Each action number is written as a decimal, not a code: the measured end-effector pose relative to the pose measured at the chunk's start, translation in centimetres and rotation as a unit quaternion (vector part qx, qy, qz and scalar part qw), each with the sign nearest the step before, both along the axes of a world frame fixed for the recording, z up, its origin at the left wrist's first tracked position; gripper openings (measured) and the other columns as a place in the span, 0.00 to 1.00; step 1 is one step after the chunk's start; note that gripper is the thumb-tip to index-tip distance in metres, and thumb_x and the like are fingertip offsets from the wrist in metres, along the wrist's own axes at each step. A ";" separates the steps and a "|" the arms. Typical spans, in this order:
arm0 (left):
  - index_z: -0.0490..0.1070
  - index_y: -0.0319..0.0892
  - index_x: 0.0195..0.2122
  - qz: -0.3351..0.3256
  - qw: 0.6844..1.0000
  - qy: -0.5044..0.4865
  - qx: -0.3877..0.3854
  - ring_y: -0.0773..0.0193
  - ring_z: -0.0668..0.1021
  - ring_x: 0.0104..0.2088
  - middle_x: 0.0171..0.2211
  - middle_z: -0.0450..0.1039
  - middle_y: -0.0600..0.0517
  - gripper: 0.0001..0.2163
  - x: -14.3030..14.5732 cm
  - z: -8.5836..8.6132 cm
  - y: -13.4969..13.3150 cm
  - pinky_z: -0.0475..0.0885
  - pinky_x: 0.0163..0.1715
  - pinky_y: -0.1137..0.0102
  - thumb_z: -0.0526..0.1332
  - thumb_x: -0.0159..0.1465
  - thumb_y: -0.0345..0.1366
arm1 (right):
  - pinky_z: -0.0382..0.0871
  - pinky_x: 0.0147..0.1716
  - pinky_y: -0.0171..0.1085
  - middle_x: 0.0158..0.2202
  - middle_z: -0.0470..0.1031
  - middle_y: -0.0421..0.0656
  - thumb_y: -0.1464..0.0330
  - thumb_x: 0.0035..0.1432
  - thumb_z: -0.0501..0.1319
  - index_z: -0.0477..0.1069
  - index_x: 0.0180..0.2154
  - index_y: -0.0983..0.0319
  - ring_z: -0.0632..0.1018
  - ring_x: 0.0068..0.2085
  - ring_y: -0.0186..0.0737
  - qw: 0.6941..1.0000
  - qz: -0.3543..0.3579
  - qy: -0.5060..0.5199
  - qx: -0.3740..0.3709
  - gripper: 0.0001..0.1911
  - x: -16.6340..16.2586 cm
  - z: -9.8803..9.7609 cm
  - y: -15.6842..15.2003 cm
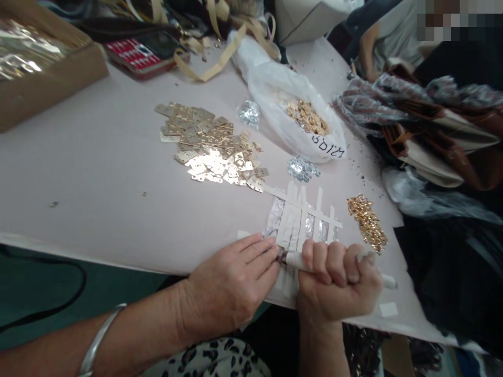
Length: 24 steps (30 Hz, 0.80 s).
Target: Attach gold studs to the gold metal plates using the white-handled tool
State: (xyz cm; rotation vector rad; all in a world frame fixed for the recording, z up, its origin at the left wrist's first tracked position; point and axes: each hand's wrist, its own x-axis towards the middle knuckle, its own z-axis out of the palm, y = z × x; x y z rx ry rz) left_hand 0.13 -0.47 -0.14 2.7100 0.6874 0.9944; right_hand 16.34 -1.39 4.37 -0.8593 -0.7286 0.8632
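Observation:
My right hand [338, 277] is wrapped round the white handle of a hand tool [295, 259], perhaps a screwdriver. Its short metal end points left, and the tip is hidden at my left fingertips. My left hand [239, 277] has its fingers pressed together there, over the table edge; whatever they pinch is hidden. Just beyond both hands, a clear pad crossed with white tape strips [298, 214] lies on the table. Gold-coloured metal plates [214, 144] are heaped further off to the left. Small gold fittings [367, 222] lie to the right, and silvery pieces [302, 168] beyond the pad.
A white plastic bag [271, 99] holds more gold pieces. At the far left stand a cardboard box [51, 89] and a red-and-black case [141, 55]. Brown leather bags [440, 136] crowd the right edge. Another person's arm [368, 52] shows at the back right.

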 end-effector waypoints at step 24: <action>0.77 0.32 0.46 0.005 1.000 -0.023 0.014 0.54 0.79 0.52 0.50 0.79 0.40 0.14 0.1 0.0 0.1 0.74 0.57 0.59 0.51 0.71 0.28 | 0.54 0.18 0.33 0.15 0.50 0.30 0.66 0.65 0.57 0.50 0.19 0.59 0.54 0.16 0.28 0.984 0.085 -0.156 -0.021 0.23 -0.9 0.7 0.3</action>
